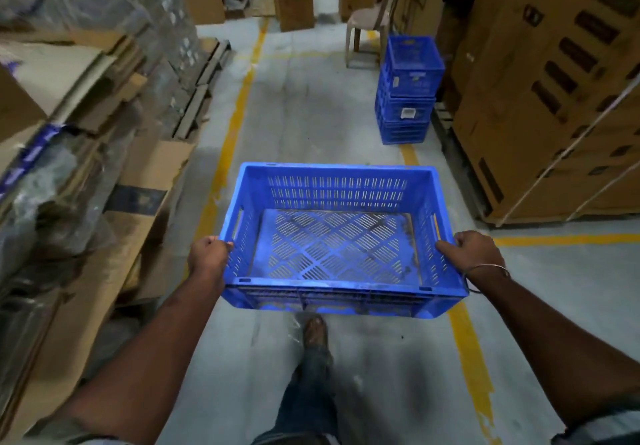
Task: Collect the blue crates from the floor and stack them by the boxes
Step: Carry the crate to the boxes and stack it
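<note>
The person carries an empty blue crate (341,240) level at waist height, left hand (209,253) and right hand (475,252) each curled round a side rim, likely to keep it balanced. Ahead of it, well apart, a stack of crates (408,91) stands beside tall cardboard boxes (550,91).

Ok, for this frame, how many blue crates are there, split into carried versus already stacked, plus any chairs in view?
Blue crate carried, gripped at its side rims by the left hand and the right hand: 1
Blue crates in the stack by the cardboard boxes: 3
Plastic chair behind the stack: 1
Total: 5
</note>
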